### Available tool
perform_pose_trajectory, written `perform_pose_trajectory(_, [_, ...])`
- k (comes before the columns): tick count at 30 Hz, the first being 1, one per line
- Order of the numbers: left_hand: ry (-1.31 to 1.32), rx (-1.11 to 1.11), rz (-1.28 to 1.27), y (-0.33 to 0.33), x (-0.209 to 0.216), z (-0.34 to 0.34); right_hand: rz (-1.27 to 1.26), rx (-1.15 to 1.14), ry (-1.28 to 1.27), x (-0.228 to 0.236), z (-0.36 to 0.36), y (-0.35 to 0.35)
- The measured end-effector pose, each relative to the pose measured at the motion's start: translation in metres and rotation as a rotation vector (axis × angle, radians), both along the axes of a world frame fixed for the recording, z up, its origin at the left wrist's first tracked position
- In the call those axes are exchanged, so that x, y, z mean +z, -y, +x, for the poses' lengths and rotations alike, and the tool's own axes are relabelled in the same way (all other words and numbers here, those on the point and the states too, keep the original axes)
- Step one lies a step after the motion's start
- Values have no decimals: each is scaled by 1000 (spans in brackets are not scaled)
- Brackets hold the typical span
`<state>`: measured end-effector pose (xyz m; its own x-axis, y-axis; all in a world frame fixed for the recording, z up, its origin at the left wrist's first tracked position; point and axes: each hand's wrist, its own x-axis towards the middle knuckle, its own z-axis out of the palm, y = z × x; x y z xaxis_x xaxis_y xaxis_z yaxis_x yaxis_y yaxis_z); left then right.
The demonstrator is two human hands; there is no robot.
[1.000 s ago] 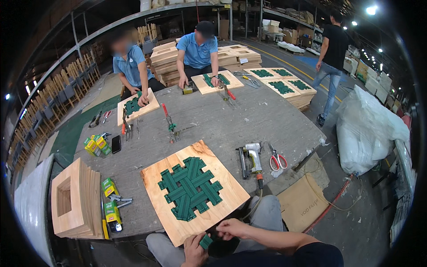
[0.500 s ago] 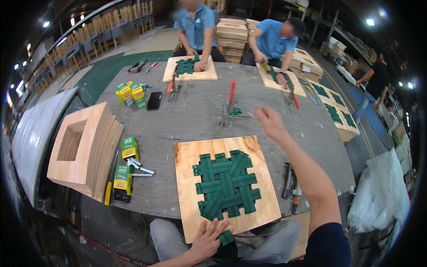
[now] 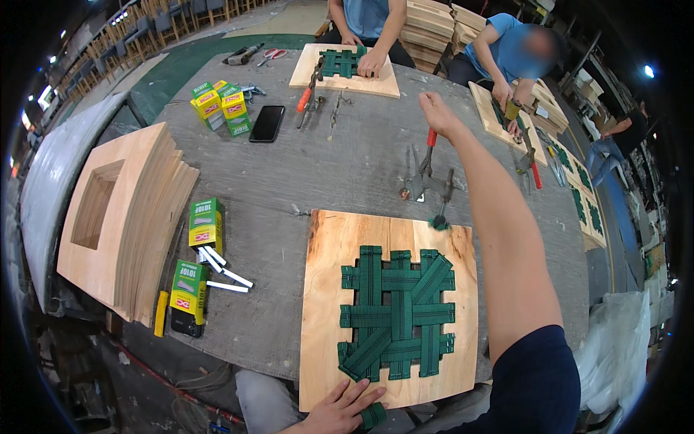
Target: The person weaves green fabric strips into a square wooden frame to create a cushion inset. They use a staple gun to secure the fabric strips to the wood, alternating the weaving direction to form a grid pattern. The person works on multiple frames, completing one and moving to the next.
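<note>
A square wooden panel (image 3: 318,289) lies before me, leaning over the table's near edge. Dark green webbing straps (image 3: 396,311) are woven across its middle. My left hand (image 3: 345,406) rests on the panel's near edge, fingers stretched out. Beside those fingers hangs a loose end of green webbing (image 3: 373,416), partly hidden. Beyond the panel, my right hand (image 3: 438,116) is closed round the top of the red handle of a metal lever clamp (image 3: 431,177). A scrap of green webbing (image 3: 439,223) sits at the clamp's near end.
On the left stand stacked wooden frames (image 3: 137,239), staple boxes (image 3: 189,289) with loose staple strips (image 3: 230,278), and a yellow-handled tool (image 3: 161,315). A black phone (image 3: 267,124) lies farther back. Two people in blue work on similar panels (image 3: 379,81) across the table.
My right hand has reached the red-handled clamp and closed on it; the clamp has shifted nearer and to the right. The view has swung, while my left hand stays on the panel's near edge.
</note>
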<state>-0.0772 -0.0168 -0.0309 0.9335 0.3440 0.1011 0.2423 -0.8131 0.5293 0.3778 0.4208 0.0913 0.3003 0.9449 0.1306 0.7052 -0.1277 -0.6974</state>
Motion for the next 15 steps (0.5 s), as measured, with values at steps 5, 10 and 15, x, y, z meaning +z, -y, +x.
perform_pose_trajectory(5, [36,8,71,3,-13,-2,-174,-82,323,-49,15,-9])
perform_pose_trajectory(10, [15,53,64,8,-13,-2,-378,-131,431,-54,-2,-15])
perform_pose_trajectory(15, [84,70,43,1,-10,-1,-406,-194,504,-54,-7,-6])
